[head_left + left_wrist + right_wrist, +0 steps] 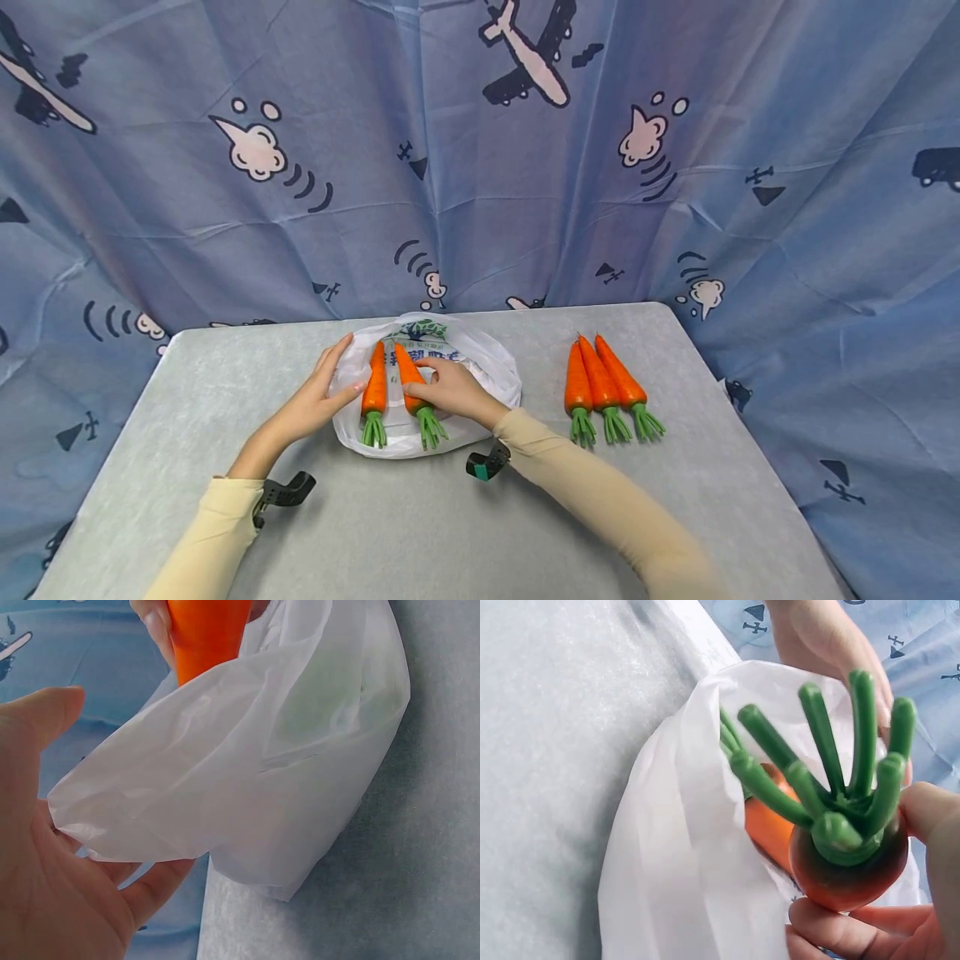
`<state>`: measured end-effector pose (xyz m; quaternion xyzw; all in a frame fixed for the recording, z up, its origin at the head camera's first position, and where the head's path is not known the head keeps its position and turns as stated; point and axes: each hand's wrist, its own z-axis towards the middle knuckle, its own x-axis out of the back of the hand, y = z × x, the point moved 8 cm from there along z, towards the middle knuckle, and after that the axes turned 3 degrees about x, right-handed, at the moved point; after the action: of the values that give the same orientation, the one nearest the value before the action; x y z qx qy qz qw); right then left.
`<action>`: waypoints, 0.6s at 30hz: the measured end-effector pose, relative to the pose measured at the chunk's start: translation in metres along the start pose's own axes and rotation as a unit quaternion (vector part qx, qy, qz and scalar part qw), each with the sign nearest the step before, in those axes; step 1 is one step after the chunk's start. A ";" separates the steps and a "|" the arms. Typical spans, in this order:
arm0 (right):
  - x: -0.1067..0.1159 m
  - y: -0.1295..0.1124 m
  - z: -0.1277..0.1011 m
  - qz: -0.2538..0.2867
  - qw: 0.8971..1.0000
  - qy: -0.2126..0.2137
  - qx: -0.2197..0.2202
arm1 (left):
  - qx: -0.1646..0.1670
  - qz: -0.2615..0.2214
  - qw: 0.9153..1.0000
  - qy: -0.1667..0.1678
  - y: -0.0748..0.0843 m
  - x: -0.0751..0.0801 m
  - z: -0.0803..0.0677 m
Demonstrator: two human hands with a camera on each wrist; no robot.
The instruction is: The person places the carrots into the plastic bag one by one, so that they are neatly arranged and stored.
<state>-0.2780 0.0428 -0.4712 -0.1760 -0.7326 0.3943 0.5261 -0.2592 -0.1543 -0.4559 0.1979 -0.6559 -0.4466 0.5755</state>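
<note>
Head view shows your right hand (450, 390) curled over a carrot (411, 385) that lies on the white bag (491, 371) in the middle of the table (420, 533). Your fingers and thumb wrap the carrot near its thick end; the right wrist view confirms it, with the green stalks (832, 769) fanning out above your thumb and fingers (832, 930). Just left of that carrot, a second carrot (375, 385) lies on the bag, tip pointing away from you, stalks toward you.

Your left hand (318, 400) rests at the bag's left edge with fingers nearly straight and spread, touching the plastic. From the left wrist view your palm (45, 885) sits open under a fold of the bag (255, 772), gripping nothing that can be made out; the first carrot's tip (204, 634) pokes down just above the plastic.

Well right of the bag, three more carrots (603, 385) lie side by side on the table, touching one another, tips away from you and stalks toward you.
</note>
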 end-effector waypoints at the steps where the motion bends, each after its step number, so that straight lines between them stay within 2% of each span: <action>1: -0.001 0.001 0.002 0.000 1.000 0.000 -0.001 | 0.000 0.000 1.000 -0.001 0.000 0.000 0.000; 18: -0.014 0.006 0.022 -0.040 0.999 0.017 -0.023 | 0.008 -0.005 1.000 -0.007 0.002 -0.001 0.000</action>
<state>-0.2935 0.0284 -0.4874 -0.1654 -0.7387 0.3534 0.5496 -0.2581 -0.1527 -0.4554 0.2031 -0.6624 -0.4456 0.5670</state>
